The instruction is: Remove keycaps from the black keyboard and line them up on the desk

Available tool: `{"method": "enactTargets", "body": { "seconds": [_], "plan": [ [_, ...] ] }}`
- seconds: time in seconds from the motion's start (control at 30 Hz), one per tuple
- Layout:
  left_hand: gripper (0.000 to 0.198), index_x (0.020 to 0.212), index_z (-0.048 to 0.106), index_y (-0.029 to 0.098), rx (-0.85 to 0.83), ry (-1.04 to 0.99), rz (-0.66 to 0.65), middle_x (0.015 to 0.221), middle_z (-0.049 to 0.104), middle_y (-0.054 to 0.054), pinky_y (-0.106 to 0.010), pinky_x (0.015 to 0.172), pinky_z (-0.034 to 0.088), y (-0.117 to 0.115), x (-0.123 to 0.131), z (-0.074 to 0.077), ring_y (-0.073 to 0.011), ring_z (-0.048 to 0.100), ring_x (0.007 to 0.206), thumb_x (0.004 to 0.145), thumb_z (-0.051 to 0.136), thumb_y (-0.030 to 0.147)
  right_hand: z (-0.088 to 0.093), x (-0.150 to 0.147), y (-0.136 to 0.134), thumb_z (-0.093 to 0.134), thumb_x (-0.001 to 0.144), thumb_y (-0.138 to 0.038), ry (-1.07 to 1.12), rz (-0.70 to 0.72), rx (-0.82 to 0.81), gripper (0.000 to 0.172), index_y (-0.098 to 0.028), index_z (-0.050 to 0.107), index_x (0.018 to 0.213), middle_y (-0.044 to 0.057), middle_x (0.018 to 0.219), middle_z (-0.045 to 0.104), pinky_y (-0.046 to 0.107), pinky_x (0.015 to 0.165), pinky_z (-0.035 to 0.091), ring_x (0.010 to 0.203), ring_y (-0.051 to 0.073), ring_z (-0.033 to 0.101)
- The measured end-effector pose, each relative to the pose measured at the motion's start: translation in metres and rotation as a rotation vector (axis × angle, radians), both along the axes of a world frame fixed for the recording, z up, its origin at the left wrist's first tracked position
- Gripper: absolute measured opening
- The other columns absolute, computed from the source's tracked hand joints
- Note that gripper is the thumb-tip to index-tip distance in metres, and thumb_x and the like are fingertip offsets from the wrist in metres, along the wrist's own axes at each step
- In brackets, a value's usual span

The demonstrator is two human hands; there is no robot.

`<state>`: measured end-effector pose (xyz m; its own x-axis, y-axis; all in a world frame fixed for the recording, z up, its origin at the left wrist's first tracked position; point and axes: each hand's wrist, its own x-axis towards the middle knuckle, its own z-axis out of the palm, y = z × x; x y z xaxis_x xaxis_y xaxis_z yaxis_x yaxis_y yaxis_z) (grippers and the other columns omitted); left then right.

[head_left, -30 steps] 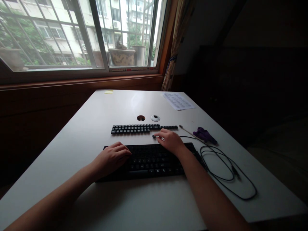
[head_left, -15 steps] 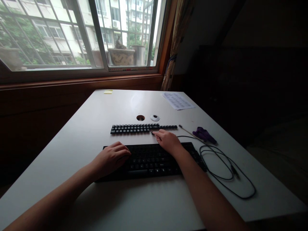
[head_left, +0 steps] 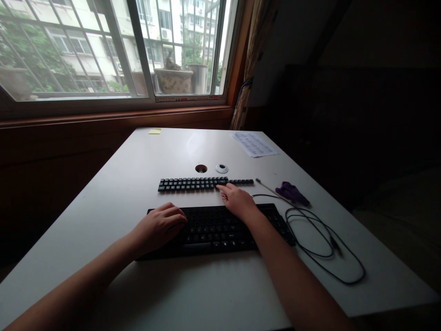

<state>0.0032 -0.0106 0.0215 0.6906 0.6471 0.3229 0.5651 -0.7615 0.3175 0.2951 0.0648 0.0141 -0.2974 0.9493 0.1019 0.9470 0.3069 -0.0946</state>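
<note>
My right hand (head_left: 237, 200) reaches over the back of a black keyboard (head_left: 210, 232), fingers closed at a small black keycap (head_left: 217, 186). That keycap sits at the right end of the front row of loose keycaps (head_left: 186, 185), which stand in neat lines on the table behind the keyboard. My left hand (head_left: 164, 224) lies on the left part of the keyboard, its fingers bent together over the keys and the fingertips partly hidden.
On the white table (head_left: 120, 184), a coiled cable (head_left: 327, 248) lies right of the keyboard. A purple cloth (head_left: 292, 193) and a thin brush (head_left: 267, 186) lie behind it. Farther back are a cable hole (head_left: 201, 169), a round white cover (head_left: 222, 168), printed paper (head_left: 255, 145) and a yellow note (head_left: 155, 131).
My right hand has moved slightly forward and left, bringing the keycap up to the end of the front row. My left hand stays on the keyboard.
</note>
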Motion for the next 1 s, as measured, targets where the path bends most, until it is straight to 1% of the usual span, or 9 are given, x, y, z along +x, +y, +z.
{"method": "enactTargets", "body": {
  "seconds": [0.37,0.53,0.8,1.0],
  "plan": [
    [0.017,0.104,0.066,0.021,-0.002,0.016,-0.001,0.104,0.068,-0.006,-0.033,0.083,0.050,-0.0004,0.0002,0.0004,-0.0203,0.057,0.095,0.098,0.051,0.019,-0.0004,-0.0003,0.0012,0.042,0.097,-0.033,0.006,0.002,-0.018,0.045,-0.034,0.051,0.141,0.004,0.123,0.063,0.031,0.076,0.048,0.097,0.022,0.065],
    [0.017,0.103,0.066,0.021,-0.005,0.015,0.001,0.105,0.068,-0.006,-0.034,0.083,0.050,-0.0005,-0.0006,-0.0007,-0.0202,0.057,0.095,0.098,0.051,0.020,-0.0010,-0.0002,0.0006,0.040,0.098,-0.033,-0.008,-0.005,-0.011,0.047,-0.033,0.046,0.144,0.005,0.124,0.062,0.032,0.077,0.048,0.097,0.022,0.065],
    [0.017,0.103,0.067,0.021,0.007,0.018,0.005,0.104,0.068,-0.006,-0.033,0.082,0.051,-0.0009,-0.0005,0.0014,-0.0197,0.058,0.095,0.098,0.051,0.020,-0.0012,-0.0004,0.0010,0.040,0.098,-0.034,-0.002,0.002,-0.025,0.046,-0.033,0.050,0.142,0.004,0.122,0.062,0.032,0.077,0.048,0.097,0.023,0.065],
    [0.018,0.103,0.067,0.021,0.010,0.008,0.002,0.104,0.068,-0.006,-0.033,0.082,0.051,-0.0010,-0.0008,0.0001,-0.0197,0.058,0.095,0.098,0.050,0.020,0.0020,-0.0013,-0.0002,0.040,0.098,-0.034,-0.005,-0.002,-0.034,0.045,-0.034,0.050,0.142,0.005,0.123,0.062,0.032,0.078,0.049,0.098,0.023,0.065]
  ]
}}
